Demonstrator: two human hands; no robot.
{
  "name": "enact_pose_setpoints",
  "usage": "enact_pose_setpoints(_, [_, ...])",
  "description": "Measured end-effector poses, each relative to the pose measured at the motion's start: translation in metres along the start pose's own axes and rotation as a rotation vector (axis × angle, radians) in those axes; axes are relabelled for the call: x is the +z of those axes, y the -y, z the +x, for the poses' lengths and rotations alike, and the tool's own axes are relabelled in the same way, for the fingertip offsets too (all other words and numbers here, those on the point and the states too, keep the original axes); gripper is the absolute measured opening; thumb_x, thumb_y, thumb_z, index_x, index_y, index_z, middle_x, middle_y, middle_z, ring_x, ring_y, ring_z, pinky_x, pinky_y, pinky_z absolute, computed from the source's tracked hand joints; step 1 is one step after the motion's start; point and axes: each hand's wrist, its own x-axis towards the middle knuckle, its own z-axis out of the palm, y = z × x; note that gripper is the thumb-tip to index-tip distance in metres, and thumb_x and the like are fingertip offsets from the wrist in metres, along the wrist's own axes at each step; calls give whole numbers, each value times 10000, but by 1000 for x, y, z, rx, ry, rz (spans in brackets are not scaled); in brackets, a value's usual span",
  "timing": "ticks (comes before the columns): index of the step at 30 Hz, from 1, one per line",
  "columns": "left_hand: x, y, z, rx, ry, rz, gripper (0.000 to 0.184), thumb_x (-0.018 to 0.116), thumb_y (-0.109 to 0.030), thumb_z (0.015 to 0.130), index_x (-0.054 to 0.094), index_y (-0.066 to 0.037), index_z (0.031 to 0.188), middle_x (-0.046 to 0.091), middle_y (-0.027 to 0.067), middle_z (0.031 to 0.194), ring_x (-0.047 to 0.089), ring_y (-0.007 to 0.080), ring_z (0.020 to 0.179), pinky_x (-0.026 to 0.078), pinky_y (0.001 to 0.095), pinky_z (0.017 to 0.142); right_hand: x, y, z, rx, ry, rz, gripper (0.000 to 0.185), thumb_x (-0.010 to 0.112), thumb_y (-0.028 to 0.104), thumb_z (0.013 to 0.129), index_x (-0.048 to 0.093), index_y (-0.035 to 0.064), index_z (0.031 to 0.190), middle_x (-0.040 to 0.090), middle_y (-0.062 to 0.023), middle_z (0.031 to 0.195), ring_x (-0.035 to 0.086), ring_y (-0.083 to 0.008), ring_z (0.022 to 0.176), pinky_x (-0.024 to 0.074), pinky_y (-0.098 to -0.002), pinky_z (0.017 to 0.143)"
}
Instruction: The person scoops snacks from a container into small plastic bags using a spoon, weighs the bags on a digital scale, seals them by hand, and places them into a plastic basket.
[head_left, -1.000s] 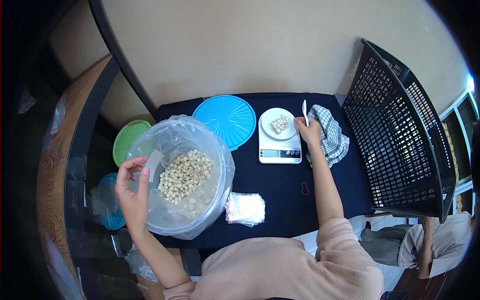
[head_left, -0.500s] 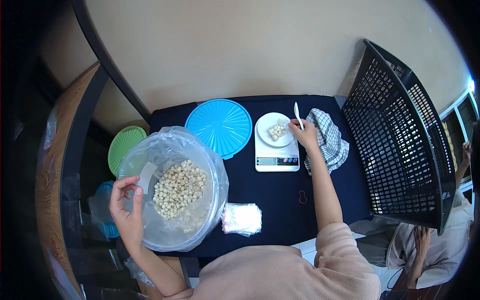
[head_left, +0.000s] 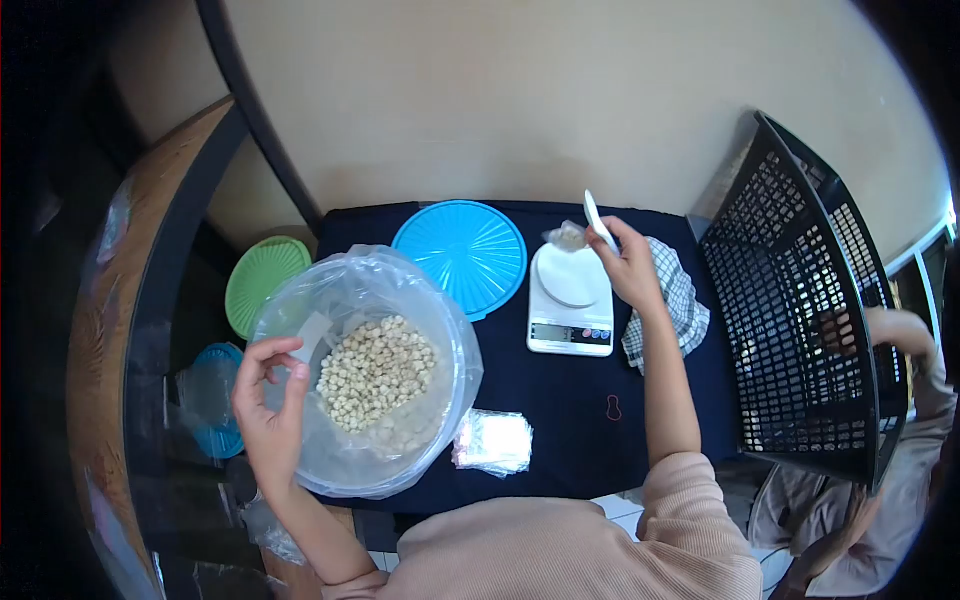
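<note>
My left hand [head_left: 272, 400] is at the left rim of a plastic-lined tub [head_left: 460, 390], its fingers closed on a small white strip [head_left: 314, 335]. Inside the tub lie many pale, chunky pieces [head_left: 375, 372]. Over the far part of a white digital scale [head_left: 570, 320], my right hand [head_left: 628, 262] holds a small clear bag of pieces [head_left: 568, 236] together with a white spoon-like utensil [head_left: 597, 218]. The scale's round plate [head_left: 574, 278] is bare beneath the raised bag.
A blue lid [head_left: 460, 255], a green lid [head_left: 265, 285], stacked clear bags [head_left: 493, 442], a red band [head_left: 613, 408] and a checked cloth [head_left: 672, 295] lie around. A black crate [head_left: 790, 310] stands right, with another person's arm [head_left: 890, 335] reaching at it.
My right hand has lifted the small bag off the scale plate. The other person's arm has risen to the crate. My left hand still holds the strip by the tub.
</note>
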Motion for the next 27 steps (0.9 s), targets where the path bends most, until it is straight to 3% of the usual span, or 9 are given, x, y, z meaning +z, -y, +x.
enact_pose_setpoints(3, [1,-4,0,40,-20,7,246,618,-10,716,575,-21,959,590,40,914,507,118,781,350,249,702,3,58,12,-64,-37,96,154,602,116,810,613,-21,880,615,-59,689,533,-72,644,414,-230,576])
enact_pose_setpoints(8, [0,-6,-1,92,-46,11,439,701,-71,658,528,-32,1060,598,69,1017,538,162,881,380,275,743,49,134,17,-117,139,439,161,640,145,797,622,-12,830,545,7,641,449,-35,603,373,-205,527])
enact_pose_setpoints(10, [-1,-9,-1,196,-27,82,536,735,-122,648,487,-38,1115,586,94,1078,542,196,945,393,300,783,74,168,6,-163,242,472,161,640,147,792,621,-8,829,555,-4,628,460,-41,587,377,-217,509])
enact_pose_setpoints(13, [-1,-9,0,190,-62,55,553,733,-154,672,465,-42,1143,576,108,1096,536,220,974,395,324,816,97,205,-6,-188,418,423,155,633,141,784,625,-5,836,601,-53,641,506,-61,568,395,-234,504])
enact_pose_setpoints(14, [0,-8,0,161,-90,-7,433,667,-107,722,483,-31,1107,578,88,1039,526,175,978,396,310,831,103,211,-8,-207,468,444,154,628,138,776,626,-3,837,618,-79,652,528,-76,556,406,-241,506])
enact_pose_setpoints(15, [-3,-5,1,157,-109,5,433,667,-107,722,483,-31,1107,578,88,1039,526,175,978,396,310,831,107,215,-9,-221,484,453,154,628,138,776,626,-3,837,618,-79,652,528,-76,556,406,-241,506])
enact_pose_setpoints(18, [-3,4,2,48,-31,-142,172,592,-75,822,532,-17,973,568,36,881,535,102,859,430,265,785,118,219,-11,-258,513,527,136,625,117,769,621,-2,835,621,-73,659,549,-76,579,419,-233,521])
enact_pose_setpoints(21, [-3,7,3,23,-26,-215,221,630,-157,804,545,0,934,586,92,837,558,170,799,445,302,749,122,220,-12,-244,518,566,140,632,110,764,616,0,850,630,-75,694,562,-78,612,428,-233,531])
enact_pose_setpoints(27, [-5,1,2,16,-49,-259,206,630,-162,801,543,-8,906,588,70,836,569,154,783,453,290,722,137,205,-21,-219,565,720,163,656,129,778,626,1,876,600,-18,784,474,-34,609,339,-199,486])
